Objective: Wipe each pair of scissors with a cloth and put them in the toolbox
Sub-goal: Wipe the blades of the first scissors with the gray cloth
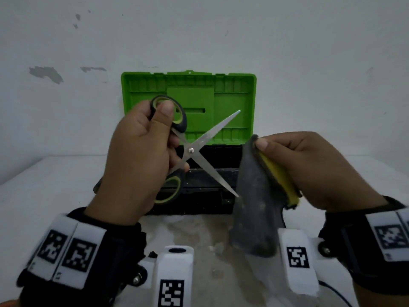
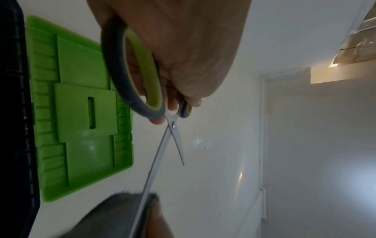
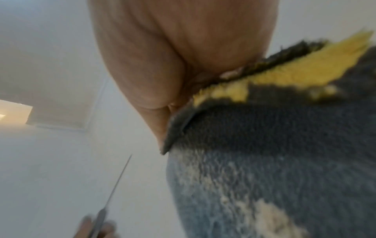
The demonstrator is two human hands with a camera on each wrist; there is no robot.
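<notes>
My left hand [image 1: 141, 156] grips a pair of scissors [image 1: 200, 149] by its black-and-green handles, thumb through the upper ring, blades spread wide in an X above the toolbox [image 1: 199, 191]. The lower blade's tip touches the edge of a grey-and-yellow cloth [image 1: 259, 207], which my right hand [image 1: 309, 167] pinches at its top corner and lets hang. In the left wrist view the scissors [image 2: 162, 145] reach down to the cloth [image 2: 114, 215]. The right wrist view is filled by the cloth [image 3: 274, 161], with one blade [image 3: 116, 185] at lower left.
The toolbox has a black body and a green lid [image 1: 212, 94] standing open against the white wall. It sits on a white table [image 1: 44, 191] with a stained patch [image 1: 199, 235] in front of it. No other scissors are visible.
</notes>
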